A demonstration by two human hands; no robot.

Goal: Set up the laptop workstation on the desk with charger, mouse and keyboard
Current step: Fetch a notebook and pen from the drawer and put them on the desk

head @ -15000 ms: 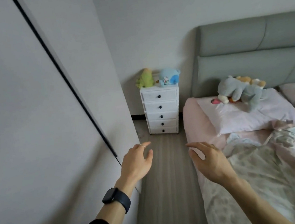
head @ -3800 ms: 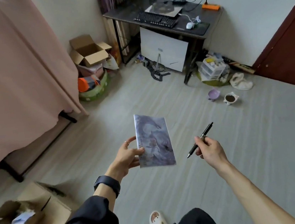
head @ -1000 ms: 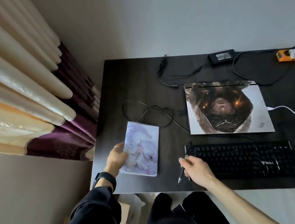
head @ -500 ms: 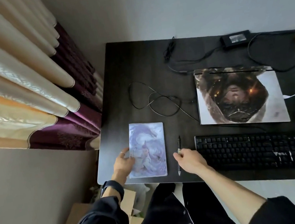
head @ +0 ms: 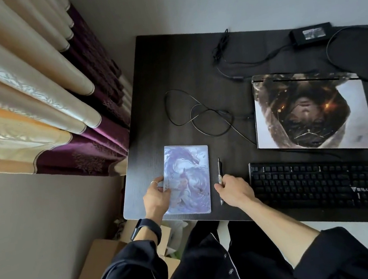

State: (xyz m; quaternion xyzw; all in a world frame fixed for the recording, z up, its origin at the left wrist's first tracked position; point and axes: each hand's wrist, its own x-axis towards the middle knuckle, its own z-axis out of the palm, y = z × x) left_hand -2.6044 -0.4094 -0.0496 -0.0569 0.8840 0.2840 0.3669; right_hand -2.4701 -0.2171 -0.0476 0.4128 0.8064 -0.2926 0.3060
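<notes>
Notebook [head: 189, 180] is pinched by the left grip [head: 156, 197]; pen [head: 219, 169] is held on the bench [head: 168, 60] by the right grip [head: 234, 190], keyboard [head: 322, 182] just right of it.

The tabletop [head: 170, 71] looks like dark wood grain, matt and finely streaked. At its 7 o'clock corner the notebook [head: 189, 173] has a smooth, glossy cover that catches the light. The pen [head: 219, 169] at the notebook's 3 o'clock is shiny black with bright metal bands. The keyboard [head: 322, 182], at 4 o'clock, is matt black plastic. The laptop [head: 309, 112] wears a smooth printed skin. The charger brick [head: 311, 33], at 1 o'clock, is dull black plastic. Off at 9 o'clock hang the curtains [head: 21, 89], of satiny cloth.
</notes>
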